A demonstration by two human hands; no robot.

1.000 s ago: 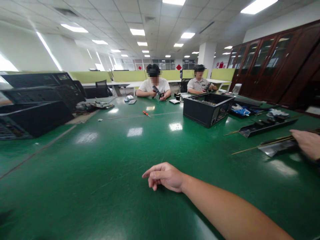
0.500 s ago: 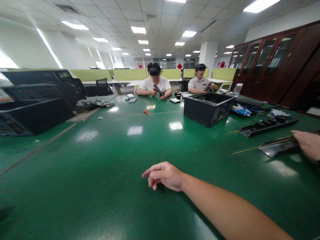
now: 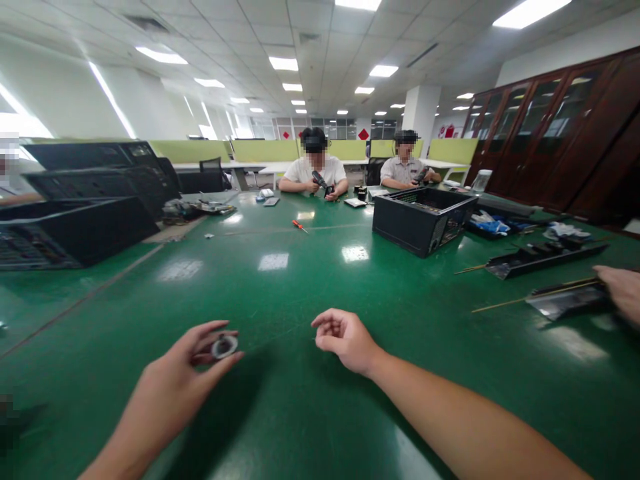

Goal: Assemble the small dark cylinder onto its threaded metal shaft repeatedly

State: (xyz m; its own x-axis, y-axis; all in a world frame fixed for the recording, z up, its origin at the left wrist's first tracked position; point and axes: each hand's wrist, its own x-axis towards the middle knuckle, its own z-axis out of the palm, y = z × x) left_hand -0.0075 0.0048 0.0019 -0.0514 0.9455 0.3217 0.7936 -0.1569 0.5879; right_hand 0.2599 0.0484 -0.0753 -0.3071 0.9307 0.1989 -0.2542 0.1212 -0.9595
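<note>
- Green and glossy, the worktop [image 3: 280, 287] reflects the ceiling lamps; such glare could hide a small part if it falls.
- With the thumb and fingers [image 3: 210, 327] of my left hand [image 3: 167, 380], I pinch a small round piece [image 3: 225, 346], above the near side of the worktop. I judge the hold is only at its edge, so a light slip could drop it.
- My right hand [image 3: 350, 341] is beside, apart from the piece, its fingers loosely curled, half open, with nothing visible in them. Being apart, it could be late to catch.
- Farther away lies an orange screwdriver [image 3: 300, 226]; a dropped piece could roll toward it or the black case [image 3: 405, 230].
- Near the right edge, another person's hand [image 3: 623, 290] touches a metal channel [image 3: 565, 301]; a careless push there could scatter the thin rods [image 3: 500, 305].
</note>
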